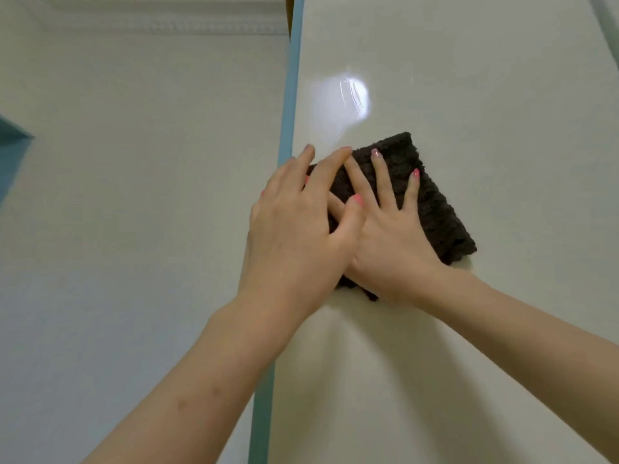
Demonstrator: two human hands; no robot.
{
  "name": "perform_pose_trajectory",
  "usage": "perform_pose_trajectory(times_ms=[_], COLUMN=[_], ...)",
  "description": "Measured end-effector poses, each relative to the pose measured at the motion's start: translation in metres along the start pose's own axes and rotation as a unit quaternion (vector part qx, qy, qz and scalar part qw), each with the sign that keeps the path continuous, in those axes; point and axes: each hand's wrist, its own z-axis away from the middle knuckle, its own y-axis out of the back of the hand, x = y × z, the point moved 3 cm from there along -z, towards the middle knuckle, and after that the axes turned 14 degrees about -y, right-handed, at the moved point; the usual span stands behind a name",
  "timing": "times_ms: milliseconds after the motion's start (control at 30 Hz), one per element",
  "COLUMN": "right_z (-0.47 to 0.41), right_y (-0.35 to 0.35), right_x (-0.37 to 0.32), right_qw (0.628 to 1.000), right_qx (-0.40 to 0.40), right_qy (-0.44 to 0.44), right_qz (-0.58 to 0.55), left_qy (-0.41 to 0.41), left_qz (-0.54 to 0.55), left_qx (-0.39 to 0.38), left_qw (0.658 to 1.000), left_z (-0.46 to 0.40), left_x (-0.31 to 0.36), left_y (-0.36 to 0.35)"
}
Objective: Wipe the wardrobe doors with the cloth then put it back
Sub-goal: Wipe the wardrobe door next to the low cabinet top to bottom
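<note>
Wall point(134, 195) at left. Blue edge strip point(288, 112) next. Left hand point(294, 229) flat, fingers straight, pressing left part of dark cloth point(432, 209), overlapping right hand. Right hand point(392, 236) flat, fingers spread wide on cloth. Cloth under both palms, pressed against pale wardrobe door point(485, 95), sticking out right. Bright shine spot point(341, 102) above cloth.

No text, label, brand, number or sign can be read anywhere in this view.
</note>
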Motion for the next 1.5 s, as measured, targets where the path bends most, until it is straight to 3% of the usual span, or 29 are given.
perform_pose_trajectory(times_ms=[267,433,567,900,1067,1267,1500], right_z=[-0.13,-0.166,-0.128,0.085,0.063,0.011,0.095], right_y=[0.023,0.032,0.027,-0.026,-0.015,0.004,-0.019], right_x=[-0.006,-0.007,-0.015,-0.058,-0.032,0.026,0.036], right_qw=[0.995,0.987,0.99,0.989,0.993,0.986,0.992], right_qx=[0.022,0.043,0.045,0.033,-0.001,-0.007,0.053], right_qy=[-0.093,-0.145,-0.118,-0.134,-0.119,-0.15,-0.1], right_qz=[-0.036,-0.05,-0.063,-0.049,-0.011,-0.068,-0.048], left_qy=[-0.038,-0.004,0.017,0.041,0.032,0.041,0.066], left_qz=[-0.019,-0.031,-0.009,0.112,0.104,0.06,0.045], left_qx=[-0.006,-0.038,-0.024,0.03,0.025,-0.001,0.019], left_qw=[0.999,0.999,1.0,0.992,0.994,0.997,0.997], left_z=[0.006,0.025,0.033,0.07,0.07,0.078,0.096], left_x=[-0.004,-0.033,-0.044,-0.01,0.002,0.008,0.025], left_y=[0.016,0.027,0.028,0.017,0.023,0.03,0.02])
